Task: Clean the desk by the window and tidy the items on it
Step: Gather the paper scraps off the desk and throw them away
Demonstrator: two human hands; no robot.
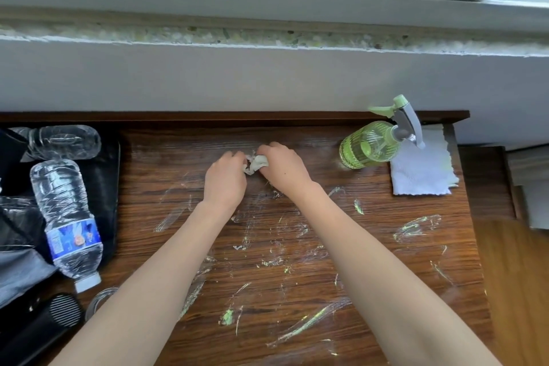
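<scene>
While both arms reach across the streaked dark wooden desk, my left hand and right hand pinch a small crumpled white tissue wad between them, fingers curled. Green ribbed plastic spray bottle stands well right, touching a white folded cloth.

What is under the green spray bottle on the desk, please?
The spray bottle stands mostly on the bare wooden desk; a white cloth lies behind it. Whether the cloth reaches under the base is hidden.
</scene>
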